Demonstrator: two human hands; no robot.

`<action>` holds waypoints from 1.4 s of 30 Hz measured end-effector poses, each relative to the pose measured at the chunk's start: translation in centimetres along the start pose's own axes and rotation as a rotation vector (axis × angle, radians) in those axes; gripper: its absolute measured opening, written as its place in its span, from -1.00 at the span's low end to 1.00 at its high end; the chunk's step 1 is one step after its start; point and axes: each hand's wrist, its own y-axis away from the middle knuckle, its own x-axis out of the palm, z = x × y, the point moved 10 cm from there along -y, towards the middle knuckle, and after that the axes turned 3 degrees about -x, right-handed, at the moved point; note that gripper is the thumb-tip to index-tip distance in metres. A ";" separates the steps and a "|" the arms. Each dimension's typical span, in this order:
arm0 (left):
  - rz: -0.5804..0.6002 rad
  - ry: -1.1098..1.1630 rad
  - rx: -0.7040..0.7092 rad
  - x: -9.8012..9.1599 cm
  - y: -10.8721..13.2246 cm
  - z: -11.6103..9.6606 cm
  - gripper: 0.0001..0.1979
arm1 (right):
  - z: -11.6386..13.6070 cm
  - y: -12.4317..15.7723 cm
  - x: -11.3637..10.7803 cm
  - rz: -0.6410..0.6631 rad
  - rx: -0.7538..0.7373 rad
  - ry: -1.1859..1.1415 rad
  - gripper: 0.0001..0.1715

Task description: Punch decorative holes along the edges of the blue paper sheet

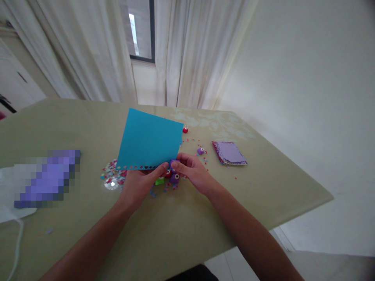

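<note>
Pale curtains (199, 50) flank a dark-framed window (142, 31) beyond the table (275, 187).

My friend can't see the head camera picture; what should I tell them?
The left hand holds a blue sheet with small holes along its near edge; the right hand grips a purple object by its corner. Nearby on the table lie colorful confetti, little things with eyes, and a paper stack.

Bare forearms (247, 224) angled inward, left hand (140, 186) clamped, right hand (195, 171) pinching just beside it
</note>
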 end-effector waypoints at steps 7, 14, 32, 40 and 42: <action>0.026 0.037 -0.008 0.4 0.1 -0.2 -0.68 | -0.4 -0.1 0.3 0.018 -0.004 -0.047 -0.46; 0.019 0.006 -0.044 0.3 0.3 -0.2 -0.70 | -0.7 0.1 0.3 -0.001 0.017 -0.068 -0.44; -0.088 -0.019 -0.105 -1.1 -0.1 1.2 -0.60 | 2.7 -0.2 -8.9 -0.358 -0.164 0.974 -0.55; -0.085 0.008 -0.176 -1.2 -0.5 3.1 -0.55 | 0.1 -0.8 -7.7 -0.166 -0.067 1.131 -0.74; -0.093 -0.003 -0.186 -1.4 -0.5 3.4 -0.54 | 1.0 -0.7 -9.2 -0.268 -0.103 1.133 -0.71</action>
